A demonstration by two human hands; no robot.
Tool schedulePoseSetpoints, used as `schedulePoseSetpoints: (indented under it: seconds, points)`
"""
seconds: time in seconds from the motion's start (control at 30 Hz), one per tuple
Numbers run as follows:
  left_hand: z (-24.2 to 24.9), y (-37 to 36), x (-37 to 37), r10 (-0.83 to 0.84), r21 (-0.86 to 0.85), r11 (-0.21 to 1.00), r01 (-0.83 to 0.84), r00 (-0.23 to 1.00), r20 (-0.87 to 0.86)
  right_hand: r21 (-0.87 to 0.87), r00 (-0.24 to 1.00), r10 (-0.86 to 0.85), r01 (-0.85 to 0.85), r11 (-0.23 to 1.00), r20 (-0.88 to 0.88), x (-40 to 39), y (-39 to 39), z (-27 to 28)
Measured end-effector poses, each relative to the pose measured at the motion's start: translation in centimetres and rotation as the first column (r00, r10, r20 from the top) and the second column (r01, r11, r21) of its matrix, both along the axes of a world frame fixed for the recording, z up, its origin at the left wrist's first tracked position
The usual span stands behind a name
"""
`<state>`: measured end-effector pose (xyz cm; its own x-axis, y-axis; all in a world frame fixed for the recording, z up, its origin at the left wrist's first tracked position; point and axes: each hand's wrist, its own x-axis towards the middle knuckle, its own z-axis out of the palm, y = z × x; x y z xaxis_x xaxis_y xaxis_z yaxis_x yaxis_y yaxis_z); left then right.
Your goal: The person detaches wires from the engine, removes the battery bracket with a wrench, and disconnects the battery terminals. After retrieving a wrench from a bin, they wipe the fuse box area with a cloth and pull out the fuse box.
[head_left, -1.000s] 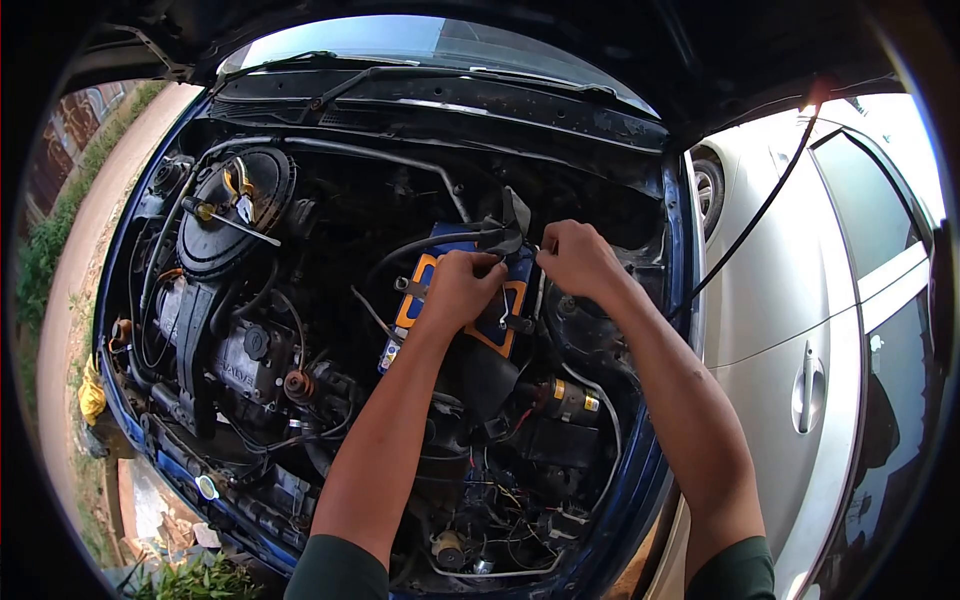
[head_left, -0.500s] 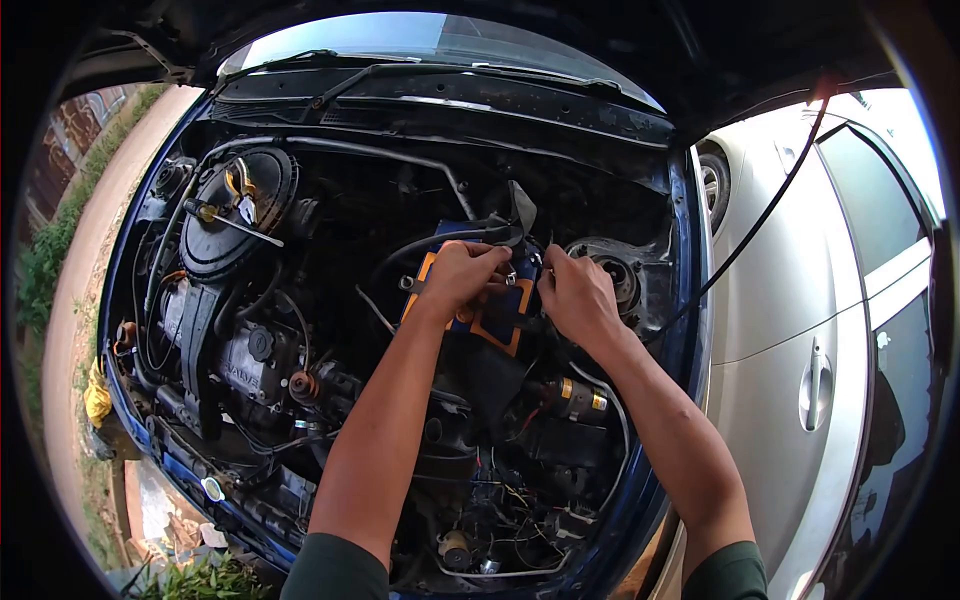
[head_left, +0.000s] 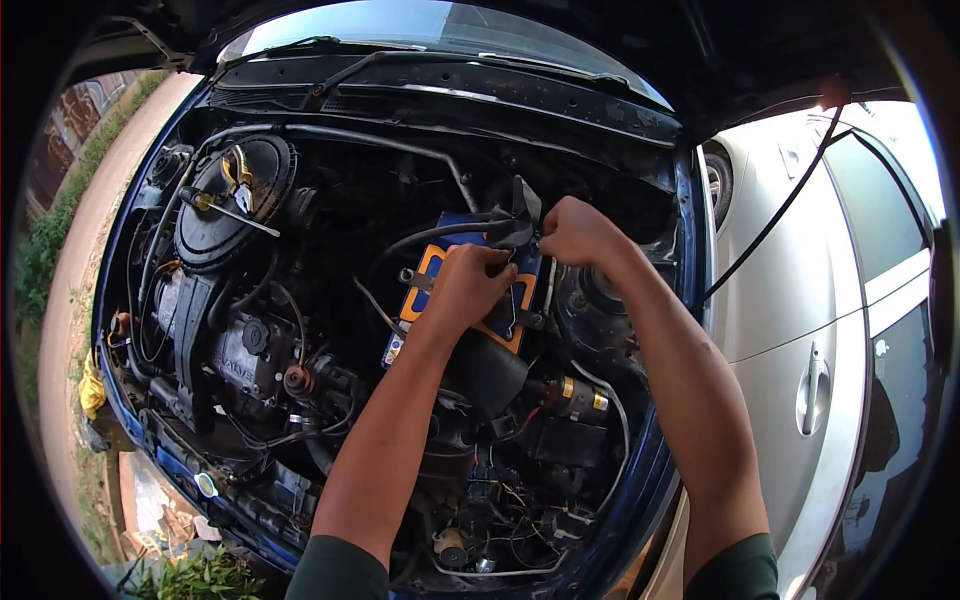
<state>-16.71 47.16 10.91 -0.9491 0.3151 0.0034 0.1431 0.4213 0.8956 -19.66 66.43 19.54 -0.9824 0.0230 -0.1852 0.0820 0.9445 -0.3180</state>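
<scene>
A blue and orange battery sits in the engine bay, partly covered by my left hand. My left hand is over the battery, its thumb and fingers pinched on something small that I cannot make out. My right hand is closed at the battery's far right corner, beside the dark clamp and cable end; what its fingertips grip is hidden. A thick black cable runs from the left to that clamp. A shiny metal piece hangs below my left fingers, over the battery.
Yellow-handled pliers and a screwdriver lie on the round black air filter cover. The engine is at the left, loose wiring at the front. A white car stands at the right.
My right hand has moved up and slightly right, with its wrist raised. My left hand has shifted slightly down and right, and more of the battery and the metal piece shows.
</scene>
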Motion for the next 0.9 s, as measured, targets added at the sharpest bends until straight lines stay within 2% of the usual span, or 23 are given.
schedulePoseSetpoints:
  seconds: [0.07, 0.1, 0.17, 0.2, 0.23, 0.27, 0.3, 0.33, 0.37, 0.4, 0.5, 0.63, 0.73, 0.8, 0.87, 0.9]
  points:
    - [0.4, 0.0, 0.5, 0.006, -0.003, 1.000, -0.006, 1.000, -0.003, -0.055, 0.953, 0.066, -0.052, 0.997, 0.297, -1.9, 0.7, 1.5]
    - [0.6, 0.0, 0.5, 0.010, -0.003, 1.000, -0.010, 1.000, -0.008, -0.058, 0.954, 0.064, -0.049, 0.997, 0.292, -1.6, 1.1, 1.3]
    - [-0.6, 0.2, -0.1, 0.034, 0.012, 0.999, -0.034, 0.998, -0.043, -0.079, 0.978, 0.131, -0.120, 0.990, 0.164, -0.4, 1.6, 0.2]
    - [-1.1, 0.2, -0.3, 0.064, 0.027, 0.998, -0.062, 0.995, -0.071, -0.077, 0.978, 0.132, -0.121, 0.990, 0.163, 0.9, 1.4, -0.5]
    - [-0.6, 0.3, -0.4, 0.063, 0.027, 0.998, -0.062, 0.995, -0.071, -0.050, 0.994, 0.106, -0.108, 0.993, -0.036, 2.9, 1.0, -1.4]
    - [0.4, 0.3, -0.7, 0.078, 0.119, 0.989, -0.091, 0.991, 0.112, -0.027, 0.968, 0.083, -0.092, 0.995, -0.235, 4.4, 0.5, -2.2]
    - [1.2, 0.3, -0.7, 0.072, 0.199, 0.971, -0.135, 0.952, 0.297, -0.030, 0.969, 0.082, -0.092, 0.995, -0.231, 5.6, 0.2, -2.9]
    - [1.7, 0.2, -0.8, 0.070, 0.196, 0.972, -0.133, 0.953, 0.296, -0.010, 0.948, 0.087, -0.095, 0.995, -0.305, 6.4, 0.0, -3.5]
    - [2.3, 0.1, -1.0, 0.059, 0.231, 0.961, -0.153, 0.928, 0.367, 0.010, 0.922, 0.094, -0.098, 0.995, -0.377, 7.1, -0.2, -4.0]
    - [2.5, 0.0, -1.1, 0.044, 0.264, 0.949, -0.174, 0.900, 0.434, 0.006, 0.921, 0.092, -0.097, 0.995, -0.379, 7.5, -0.4, -4.4]
    - [2.5, 0.0, -1.3, 0.047, 0.321, 0.918, -0.233, 0.867, 0.496, 0.002, 0.917, 0.096, -0.103, 0.995, -0.388, 7.9, -0.9, -5.3]
    - [1.6, -0.1, -1.7, -0.004, 0.422, 0.877, -0.232, 0.872, 0.489, 0.056, 0.872, 0.138, -0.127, 0.990, -0.470, 7.5, -1.0, -7.0]
    - [2.0, -0.6, -1.4, -0.006, 0.326, 0.931, -0.166, 0.884, 0.467, 0.027, 0.867, 0.097, -0.096, 0.995, -0.489, 7.0, -1.3, -6.8]
    - [1.9, -0.7, -0.9, -0.036, 0.165, 0.986, -0.023, 0.938, 0.345, 0.010, 0.877, 0.126, -0.137, 0.990, -0.464, 6.5, -0.9, -5.3]
    - [1.1, -0.6, -0.8, -0.024, 0.166, 0.986, -0.029, 0.951, 0.308, 0.007, 0.910, 0.109, -0.116, 0.993, -0.399, 5.4, -1.1, -3.5]
    - [0.7, -0.5, -0.9, -0.012, 0.162, 0.986, -0.032, 0.965, 0.263, 0.071, 0.948, 0.124, -0.108, 0.992, -0.294, 4.7, -1.3, -2.9]
